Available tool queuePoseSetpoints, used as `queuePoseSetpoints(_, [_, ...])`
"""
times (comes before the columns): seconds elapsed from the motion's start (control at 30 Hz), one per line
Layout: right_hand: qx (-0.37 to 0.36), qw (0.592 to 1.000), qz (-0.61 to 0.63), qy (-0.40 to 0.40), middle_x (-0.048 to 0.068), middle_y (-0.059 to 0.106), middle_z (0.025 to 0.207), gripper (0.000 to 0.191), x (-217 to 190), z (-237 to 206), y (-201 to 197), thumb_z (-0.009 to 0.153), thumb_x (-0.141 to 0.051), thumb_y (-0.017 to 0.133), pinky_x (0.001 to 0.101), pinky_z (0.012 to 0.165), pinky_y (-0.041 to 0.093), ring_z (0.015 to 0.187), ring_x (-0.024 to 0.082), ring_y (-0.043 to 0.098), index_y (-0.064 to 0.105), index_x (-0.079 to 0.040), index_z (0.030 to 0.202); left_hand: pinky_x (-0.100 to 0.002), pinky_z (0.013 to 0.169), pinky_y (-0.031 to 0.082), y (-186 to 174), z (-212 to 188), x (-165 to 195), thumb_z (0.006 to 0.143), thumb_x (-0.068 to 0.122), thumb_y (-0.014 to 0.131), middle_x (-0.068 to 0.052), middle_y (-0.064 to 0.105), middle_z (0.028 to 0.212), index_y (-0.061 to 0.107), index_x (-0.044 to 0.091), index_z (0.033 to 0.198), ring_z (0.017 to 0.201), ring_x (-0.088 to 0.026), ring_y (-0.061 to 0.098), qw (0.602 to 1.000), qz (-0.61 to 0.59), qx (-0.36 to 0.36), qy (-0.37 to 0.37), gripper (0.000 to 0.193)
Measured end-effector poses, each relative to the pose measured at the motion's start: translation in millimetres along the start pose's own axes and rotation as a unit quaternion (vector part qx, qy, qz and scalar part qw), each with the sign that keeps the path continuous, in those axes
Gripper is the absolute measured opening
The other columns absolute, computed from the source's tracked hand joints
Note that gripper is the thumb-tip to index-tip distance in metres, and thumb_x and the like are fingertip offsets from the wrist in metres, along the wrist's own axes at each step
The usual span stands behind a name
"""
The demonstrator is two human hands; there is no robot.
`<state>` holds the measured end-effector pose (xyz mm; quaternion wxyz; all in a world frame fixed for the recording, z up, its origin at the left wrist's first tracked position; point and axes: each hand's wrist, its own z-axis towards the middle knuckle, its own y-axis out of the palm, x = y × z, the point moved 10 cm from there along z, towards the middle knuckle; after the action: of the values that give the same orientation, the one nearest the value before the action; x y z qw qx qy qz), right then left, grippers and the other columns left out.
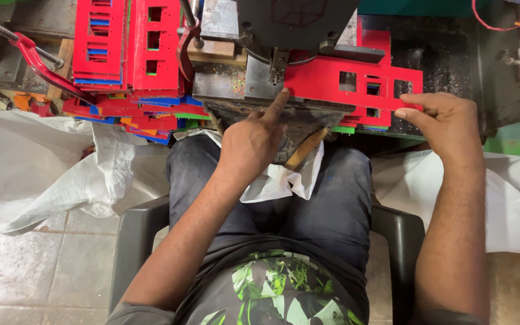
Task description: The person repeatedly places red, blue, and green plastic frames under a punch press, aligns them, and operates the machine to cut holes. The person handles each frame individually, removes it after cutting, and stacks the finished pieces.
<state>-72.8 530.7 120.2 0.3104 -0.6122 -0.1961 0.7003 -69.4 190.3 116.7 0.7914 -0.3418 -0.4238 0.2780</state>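
Note:
A flat red plastic plate (326, 81) with rectangular cut-outs lies on the bed of a grey metal press machine (284, 36). My left hand (251, 141) points its index finger onto the plate's near left edge, under the press head. The other fingers are curled. My right hand (440, 117) pinches the plate's right end between thumb and fingers, just beyond the cut-outs.
A stack of red, blue and orange plates (130, 60) stands left of the press, beside a red lever handle (40, 63). White sacks (43, 162) lie on both sides of my dark plastic chair (136, 235). More coloured plates (365, 125) sit under the held one.

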Motion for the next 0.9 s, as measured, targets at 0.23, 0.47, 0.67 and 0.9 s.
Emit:
queuePoseSetpoints(0.23, [0.022, 0.999, -0.041, 0.011, 0.009, 0.072, 0.095, 0.034, -2, 0, 9, 0.089, -0.013, 0.088, 0.0266, 0.071, 0.049, 0.078, 0.012, 0.062, 0.079, -0.01, 0.121, -0.049, 0.059, 0.055, 2, 0, -10, 0.094, 0.028, 0.069, -0.016, 0.074, 0.099, 0.04, 0.022, 0.157, 0.072, -0.037, 0.07, 0.999, 0.012, -0.033, -0.029, 0.07])
queuePoseSetpoints(0.47, [0.084, 0.981, -0.101, -0.14, 0.013, 0.071, 0.115, 0.028, -45, -9, 27, 0.094, -0.016, 0.089, 0.0303, 0.085, 0.057, 0.097, 0.017, 0.069, 0.079, -0.009, 0.119, -0.051, 0.059, 0.053, -10, -5, -28, 0.094, 0.026, 0.07, -0.016, 0.07, 0.082, 0.042, 0.024, 0.157, 0.068, -0.038, 0.069, 0.997, 0.043, -0.038, -0.053, 0.069])
queuePoseSetpoints(0.67, [0.093, 0.983, -0.113, -0.114, 0.011, 0.071, 0.103, 0.033, -65, -6, 55, 0.09, -0.023, 0.09, 0.032, 0.073, 0.054, 0.08, 0.018, 0.066, 0.08, -0.012, 0.119, -0.05, 0.056, 0.051, -35, -9, -54, 0.094, 0.025, 0.071, -0.016, 0.065, 0.073, 0.05, 0.026, 0.152, 0.062, -0.037, 0.066, 0.994, 0.085, -0.026, -0.069, 0.061])
queuePoseSetpoints(0.9, [0.125, 0.961, -0.179, -0.17, 0.018, 0.065, 0.13, 0.03, -93, -11, 69, 0.092, -0.024, 0.089, 0.0401, 0.091, 0.054, 0.11, 0.031, 0.066, 0.08, -0.01, 0.117, -0.048, 0.054, 0.05, -52, -9, -66, 0.094, 0.024, 0.072, -0.013, 0.064, 0.072, 0.056, 0.028, 0.147, 0.062, -0.034, 0.066, 0.994, 0.1, 0.004, -0.051, 0.056])
